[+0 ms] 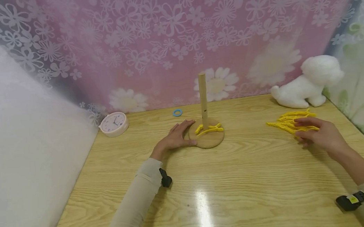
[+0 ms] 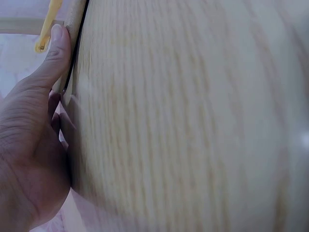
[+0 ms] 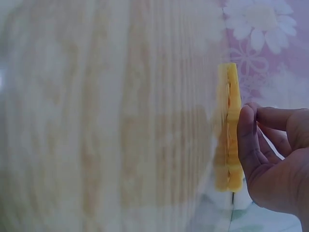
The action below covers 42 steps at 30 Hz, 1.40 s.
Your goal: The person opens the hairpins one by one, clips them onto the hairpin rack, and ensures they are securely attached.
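Note:
A round wooden stand point(image 1: 210, 142) with an upright post point(image 1: 203, 95) stands near the middle of the table. Thin yellow plastic branch-like pieces point(image 1: 214, 129) with forked ends lie on its base around the post's foot. My left hand point(image 1: 175, 138) holds the base's left edge, thumb at the front and fingers behind. In the left wrist view the thumb point(image 2: 57, 46) lies along the base's rim. My right hand point(image 1: 322, 136) reaches into a heap of similar yellow pieces point(image 1: 284, 124), thumb and fingers apart around some. The right wrist view shows its fingertips beside the yellow heap point(image 3: 233, 130).
A blue ring point(image 1: 177, 112) lies behind the stand. At the back left is a pale pink round clock point(image 1: 114, 124). A white plush dog point(image 1: 306, 81) sits at the back right, just behind the heap. A flowered pink curtain point(image 1: 165, 41) hangs along the table's far edge.

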Each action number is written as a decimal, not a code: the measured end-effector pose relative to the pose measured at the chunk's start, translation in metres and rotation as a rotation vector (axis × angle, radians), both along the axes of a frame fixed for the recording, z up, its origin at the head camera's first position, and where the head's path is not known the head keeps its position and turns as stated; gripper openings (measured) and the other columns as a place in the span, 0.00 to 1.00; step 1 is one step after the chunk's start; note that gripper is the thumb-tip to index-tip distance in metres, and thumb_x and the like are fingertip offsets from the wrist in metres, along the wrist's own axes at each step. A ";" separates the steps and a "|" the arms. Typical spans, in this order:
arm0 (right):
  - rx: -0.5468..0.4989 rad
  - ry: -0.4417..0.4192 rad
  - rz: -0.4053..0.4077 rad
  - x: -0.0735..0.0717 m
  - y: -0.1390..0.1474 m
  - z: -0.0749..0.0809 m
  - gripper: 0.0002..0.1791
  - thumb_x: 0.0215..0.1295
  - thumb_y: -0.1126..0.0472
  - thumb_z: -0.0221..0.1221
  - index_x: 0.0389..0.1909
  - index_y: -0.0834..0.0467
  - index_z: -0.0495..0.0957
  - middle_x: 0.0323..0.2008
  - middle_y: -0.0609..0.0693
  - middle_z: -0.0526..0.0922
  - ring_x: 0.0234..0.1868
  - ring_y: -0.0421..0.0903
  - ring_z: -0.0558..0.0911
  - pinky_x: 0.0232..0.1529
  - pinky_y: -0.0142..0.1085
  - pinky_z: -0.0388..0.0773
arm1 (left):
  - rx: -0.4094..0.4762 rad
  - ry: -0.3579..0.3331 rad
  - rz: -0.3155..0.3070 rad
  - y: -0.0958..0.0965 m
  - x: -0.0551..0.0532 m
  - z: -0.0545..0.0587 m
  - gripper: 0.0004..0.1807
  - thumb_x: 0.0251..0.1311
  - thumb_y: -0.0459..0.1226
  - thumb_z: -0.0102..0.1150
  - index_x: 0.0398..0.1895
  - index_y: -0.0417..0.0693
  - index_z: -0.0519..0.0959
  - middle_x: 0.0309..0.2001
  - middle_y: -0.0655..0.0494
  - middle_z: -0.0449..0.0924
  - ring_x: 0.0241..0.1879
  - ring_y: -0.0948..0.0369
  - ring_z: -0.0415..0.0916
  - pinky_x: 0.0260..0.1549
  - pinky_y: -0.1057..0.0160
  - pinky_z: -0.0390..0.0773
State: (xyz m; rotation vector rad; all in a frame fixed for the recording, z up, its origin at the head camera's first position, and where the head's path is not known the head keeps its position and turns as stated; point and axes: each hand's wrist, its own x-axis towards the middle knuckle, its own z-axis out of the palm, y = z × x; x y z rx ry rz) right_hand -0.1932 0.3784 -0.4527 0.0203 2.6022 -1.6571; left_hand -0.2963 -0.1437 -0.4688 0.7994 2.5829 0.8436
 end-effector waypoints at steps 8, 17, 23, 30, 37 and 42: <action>0.047 -0.034 -0.012 0.001 0.000 -0.003 0.24 0.73 0.63 0.64 0.66 0.63 0.72 0.41 0.32 0.84 0.28 0.47 0.85 0.24 0.41 0.84 | -0.010 -0.011 0.009 -0.001 -0.001 -0.002 0.53 0.63 0.58 0.70 0.85 0.64 0.50 0.85 0.60 0.45 0.84 0.60 0.34 0.81 0.54 0.30; 0.155 -0.026 -0.020 0.003 -0.007 0.003 0.24 0.74 0.61 0.64 0.64 0.70 0.74 0.36 0.45 0.88 0.27 0.45 0.84 0.23 0.40 0.84 | -0.001 -0.014 0.010 0.000 0.000 0.002 0.53 0.63 0.59 0.70 0.85 0.64 0.50 0.85 0.58 0.44 0.84 0.58 0.33 0.81 0.52 0.30; 0.108 -0.020 0.031 0.004 -0.016 0.001 0.26 0.72 0.58 0.66 0.63 0.69 0.75 0.33 0.48 0.89 0.26 0.45 0.84 0.23 0.40 0.83 | -0.003 -0.007 0.013 0.000 0.000 0.003 0.53 0.63 0.58 0.70 0.85 0.64 0.51 0.85 0.59 0.45 0.84 0.59 0.34 0.81 0.53 0.30; 0.089 -0.047 0.045 0.006 -0.019 -0.003 0.30 0.70 0.57 0.69 0.67 0.63 0.71 0.31 0.52 0.89 0.25 0.45 0.83 0.22 0.38 0.82 | 0.002 -0.013 0.009 0.000 0.001 -0.001 0.53 0.63 0.58 0.70 0.85 0.63 0.51 0.85 0.57 0.45 0.84 0.58 0.34 0.81 0.52 0.30; 0.263 -0.050 0.068 0.010 -0.021 -0.003 0.37 0.69 0.52 0.69 0.73 0.63 0.69 0.20 0.55 0.83 0.17 0.45 0.78 0.16 0.36 0.72 | 0.018 -0.004 0.014 0.000 0.002 0.000 0.53 0.62 0.58 0.70 0.85 0.63 0.51 0.85 0.57 0.46 0.84 0.57 0.34 0.81 0.51 0.30; 0.268 -0.028 0.070 0.011 -0.023 -0.004 0.31 0.71 0.54 0.68 0.70 0.64 0.72 0.18 0.54 0.81 0.16 0.46 0.77 0.15 0.36 0.72 | 0.027 -0.005 0.012 0.000 0.002 0.000 0.54 0.62 0.59 0.71 0.85 0.63 0.52 0.85 0.57 0.46 0.84 0.57 0.35 0.81 0.51 0.31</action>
